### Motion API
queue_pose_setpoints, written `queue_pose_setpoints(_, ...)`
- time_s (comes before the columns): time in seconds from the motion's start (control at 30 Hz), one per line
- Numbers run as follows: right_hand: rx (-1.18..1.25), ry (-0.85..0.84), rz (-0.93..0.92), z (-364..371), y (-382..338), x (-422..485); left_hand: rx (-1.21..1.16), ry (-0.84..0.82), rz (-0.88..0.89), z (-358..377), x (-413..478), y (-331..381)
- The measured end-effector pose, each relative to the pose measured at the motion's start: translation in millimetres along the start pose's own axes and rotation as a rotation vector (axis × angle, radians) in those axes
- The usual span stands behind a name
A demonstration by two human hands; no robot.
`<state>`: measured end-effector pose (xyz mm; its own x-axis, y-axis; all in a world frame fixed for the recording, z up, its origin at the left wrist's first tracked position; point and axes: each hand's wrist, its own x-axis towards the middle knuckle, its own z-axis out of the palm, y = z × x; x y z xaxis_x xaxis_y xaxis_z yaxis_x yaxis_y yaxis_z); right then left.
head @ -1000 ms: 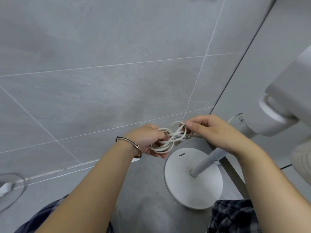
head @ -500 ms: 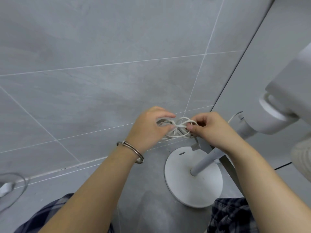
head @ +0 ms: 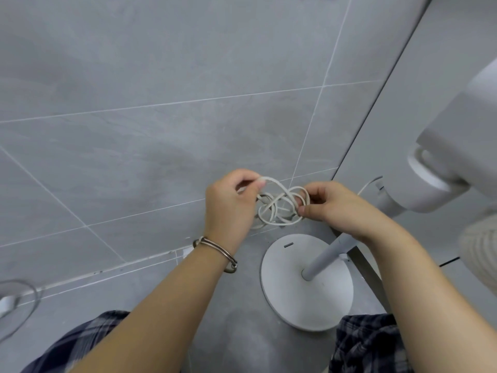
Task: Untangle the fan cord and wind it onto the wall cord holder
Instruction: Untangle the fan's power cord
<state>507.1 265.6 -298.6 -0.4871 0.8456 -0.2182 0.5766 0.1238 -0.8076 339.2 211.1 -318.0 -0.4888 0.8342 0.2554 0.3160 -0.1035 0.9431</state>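
A tangled bundle of white fan cord [head: 279,208] hangs in the air between my hands, in front of the grey tiled wall. My left hand [head: 231,208] pinches one strand at the top left of the tangle, with a metal bangle on its wrist. My right hand [head: 330,205] grips the loops on the right side. A thin length of cord runs from behind my right hand toward the fan's neck [head: 387,200]. The white pedestal fan stands on a round base [head: 285,286] below my hands. No wall cord holder is in view.
The fan's motor housing [head: 462,146] and grille fill the right edge. A dark door frame strip [head: 368,267] runs down the wall corner behind the fan pole. Another cord loop with a white plug [head: 10,302] lies on the floor at far left. My checked trouser legs show below.
Both hands have risen with the cord bundle. My left hand turned over and pulled one strand up and left, so the tangle has spread into looser loops between the hands.
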Motion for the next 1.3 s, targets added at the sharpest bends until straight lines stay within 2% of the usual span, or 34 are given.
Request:
queue_pose_setpoints(0.1, 0.062, 0.014, -0.002, 0, -1, 1, -0.387, 0.028, -0.267, 1, 6, 2)
queue_pose_setpoints(0.2, 0.054, -0.009, -0.002, 2, 1, 2, -0.597, -0.030, -0.385, -3, 10, 2)
queue_pose_setpoints(0.33, 0.064, -0.045, 0.015, 4, 5, 3, -0.564, -0.115, -0.425, -6, 11, 2)
queue_pose_setpoints(0.5, -0.065, -0.030, 0.038, 8, 6, 4, -0.510, -0.203, -0.481, -14, 14, 5)
queue_pose_setpoints(0.57, -0.124, -0.013, 0.036, 11, 5, 4, -0.227, -0.283, -0.365, -17, 15, 6)
queue_pose_setpoints(0.7, -0.212, 0.013, 0.016, 16, 3, 4, 0.473, -0.401, 0.098, -14, 5, 4)
queue_pose_setpoints(0.77, -0.220, 0.048, 0.011, 17, 3, 5, 0.634, -0.456, 0.342, -12, -1, 0)
queue_pose_setpoints(0.8, -0.225, 0.067, 0.012, 17, 2, 5, 0.639, -0.470, 0.402, -11, -2, -3)
queue_pose_setpoints(0.87, -0.237, 0.109, 0.012, 18, -2, 6, 0.538, -0.477, 0.360, -10, -2, -6)
queue_pose_setpoints(1.0, -0.194, 0.155, 0.062, 15, -3, 6, 0.243, -0.487, 0.107, -10, -2, 4)
queue_pose_setpoints(1.13, 0.148, 0.113, 0.131, 11, -5, 3, -0.003, -0.526, -0.040, -16, 4, 6)
queue_pose_setpoints(1.3, 0.396, 0.146, 0.152, 5, -10, 1, -0.255, -0.543, -0.108, -15, 7, -1)
